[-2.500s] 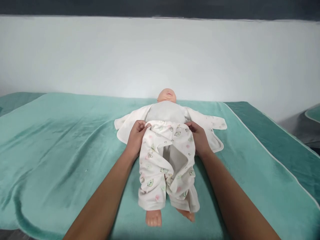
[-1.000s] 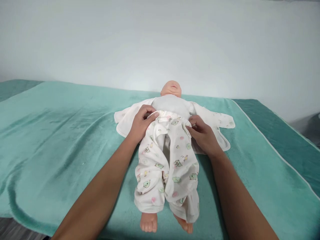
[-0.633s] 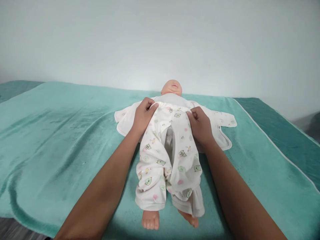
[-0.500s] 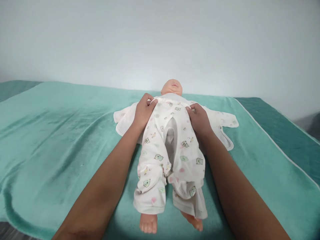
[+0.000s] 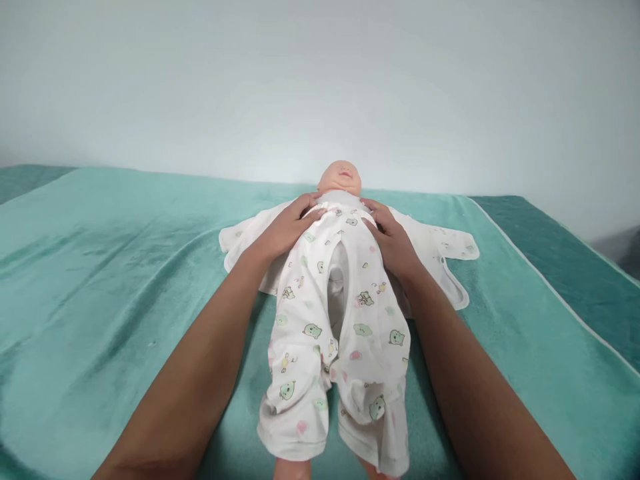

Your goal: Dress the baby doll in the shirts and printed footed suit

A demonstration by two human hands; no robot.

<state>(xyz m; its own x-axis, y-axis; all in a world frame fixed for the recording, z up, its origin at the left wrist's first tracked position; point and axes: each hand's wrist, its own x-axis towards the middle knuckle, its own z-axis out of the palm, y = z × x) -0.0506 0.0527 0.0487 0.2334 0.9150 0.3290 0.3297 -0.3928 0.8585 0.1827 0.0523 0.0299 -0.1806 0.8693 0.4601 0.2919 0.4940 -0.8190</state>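
A baby doll [image 5: 344, 179] lies on its back on a teal blanket [image 5: 100, 267]. It wears white printed trousers [image 5: 310, 320], and an open white jacket [image 5: 450, 243] is spread under it. My left hand [image 5: 285, 230] grips the left side of the trousers' waistband, high on the doll's chest. On the right side of the waistband my right hand [image 5: 393, 241] is closed in the same way. The waistband sits just under the doll's chin. The doll's feet are cut off by the picture's lower edge.
A pale wall rises right behind the doll's head. A darker teal cover [image 5: 575, 267] lies at the right, beyond the blanket's white-piped edge. The blanket spreads wide to the left.
Both hands have pulled the waistband up from the doll's belly to its upper chest. The trouser legs have stretched out. The view has moved closer, cutting off the feet.
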